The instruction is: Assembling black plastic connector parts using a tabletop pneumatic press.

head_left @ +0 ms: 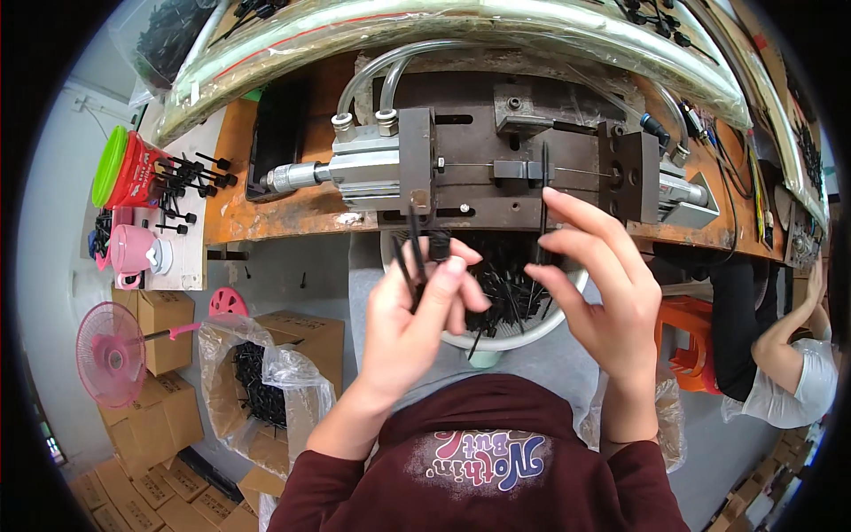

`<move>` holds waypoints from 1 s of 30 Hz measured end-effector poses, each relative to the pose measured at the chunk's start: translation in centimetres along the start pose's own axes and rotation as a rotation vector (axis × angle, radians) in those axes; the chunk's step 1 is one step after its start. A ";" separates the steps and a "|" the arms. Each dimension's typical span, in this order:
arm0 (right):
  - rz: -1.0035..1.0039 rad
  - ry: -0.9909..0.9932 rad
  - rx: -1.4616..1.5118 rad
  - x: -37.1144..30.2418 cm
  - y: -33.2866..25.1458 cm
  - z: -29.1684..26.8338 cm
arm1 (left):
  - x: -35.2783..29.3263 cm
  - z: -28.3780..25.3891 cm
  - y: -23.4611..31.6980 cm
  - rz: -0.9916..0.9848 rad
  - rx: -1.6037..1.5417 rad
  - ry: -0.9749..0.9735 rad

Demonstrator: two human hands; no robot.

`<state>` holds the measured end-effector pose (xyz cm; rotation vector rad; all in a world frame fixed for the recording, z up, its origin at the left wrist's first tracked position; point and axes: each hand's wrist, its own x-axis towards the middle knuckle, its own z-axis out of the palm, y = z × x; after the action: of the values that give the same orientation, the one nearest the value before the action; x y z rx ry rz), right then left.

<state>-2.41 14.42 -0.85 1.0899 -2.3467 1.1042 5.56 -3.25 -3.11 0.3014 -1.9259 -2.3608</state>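
Note:
My left hand (412,310) is closed around several black plastic sticks with knobbed ends (414,244), their thin stems pointing up, slightly blurred. My right hand (603,284) pinches a single thin black stick (544,177) upright between thumb and fingers. The stick's upper end overlaps the small steel block (514,169) in the middle of the bench fixture (461,191); I cannot tell whether it touches. Below both hands, a white basin (572,301) on my lap holds a heap of similar black sticks (510,297).
Air cylinders (368,168) with clear hoses flank the fixture on the wooden bench (292,213). At left are a red tub (137,168), loose black sticks (191,182), a pink fan (111,353) and a lined carton (257,390). A co-worker (789,372) sits at right near an orange stool (687,341).

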 end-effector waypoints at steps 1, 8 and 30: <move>0.034 -0.040 -0.063 -0.1 0.3 0.2 | 0.0 -0.5 0.4 -0.042 -0.063 -0.017; -0.025 -0.178 -0.332 1.0 0.3 0.7 | -0.3 -0.2 1.0 -0.034 -0.156 -0.038; 0.652 -0.341 1.334 -1.1 -0.7 -2.1 | 0.9 -0.3 1.5 0.833 0.940 -0.281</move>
<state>-1.25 16.30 0.24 0.7931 -2.0659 3.1696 4.65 -4.00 -1.82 -0.6932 -2.4635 -0.9429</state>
